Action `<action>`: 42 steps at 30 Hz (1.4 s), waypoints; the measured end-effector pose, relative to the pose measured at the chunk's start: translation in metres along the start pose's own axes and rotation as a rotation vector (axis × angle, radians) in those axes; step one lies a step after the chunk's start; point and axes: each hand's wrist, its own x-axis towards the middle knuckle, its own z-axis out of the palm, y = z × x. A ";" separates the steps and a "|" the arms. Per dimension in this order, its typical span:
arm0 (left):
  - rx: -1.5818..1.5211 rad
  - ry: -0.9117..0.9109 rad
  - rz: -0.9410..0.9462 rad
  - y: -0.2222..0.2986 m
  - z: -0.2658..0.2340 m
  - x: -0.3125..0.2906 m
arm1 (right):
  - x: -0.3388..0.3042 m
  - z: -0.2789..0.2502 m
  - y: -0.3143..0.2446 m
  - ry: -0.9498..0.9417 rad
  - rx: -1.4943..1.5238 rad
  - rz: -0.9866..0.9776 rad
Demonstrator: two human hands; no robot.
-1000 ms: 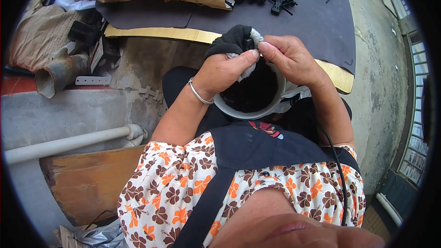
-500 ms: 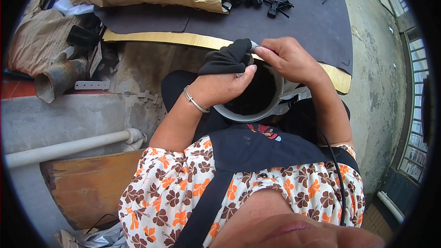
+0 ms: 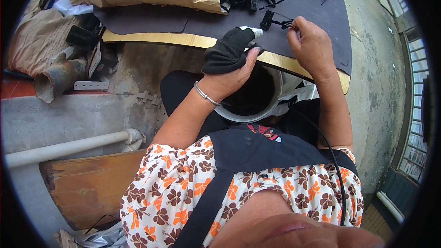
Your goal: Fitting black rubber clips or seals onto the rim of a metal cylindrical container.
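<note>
R hand (image 3: 314, 46) pinching blk part (image 3: 283, 24) beyond bucket (image 3: 248, 119), L hand (image 3: 228, 81) near it, fingers under blk cloth (image 3: 225, 55), grip unclear

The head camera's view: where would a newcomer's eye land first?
Probably on the orange and brown flowered shirt, low in the picture. Higher up, the left hand has black cloth over its fingers, and the right hand is at small black parts on the dark table. Below the table's edge shows a white bucket.

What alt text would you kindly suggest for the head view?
A person's right hand is at a small black part on a dark tabletop; the left hand, fingers covered by black cloth, is near a pale-rimmed bucket.
</note>
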 end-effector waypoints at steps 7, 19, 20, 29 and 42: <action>0.025 0.099 0.029 0.003 0.007 0.001 | -0.006 -0.021 -0.014 0.179 -0.187 -0.228; -0.096 -0.056 -0.201 0.003 -0.017 -0.003 | -0.012 -0.020 -0.033 -0.041 0.069 -0.515; -0.261 -0.005 -0.308 0.000 -0.014 -0.004 | -0.012 -0.018 -0.036 -0.061 0.094 -0.541; -0.454 -0.213 -0.308 0.002 -0.004 -0.012 | -0.022 -0.002 -0.045 -0.118 0.550 -0.393; -0.354 -0.039 -0.248 0.005 -0.011 -0.012 | -0.013 0.008 -0.042 -0.346 0.797 -0.028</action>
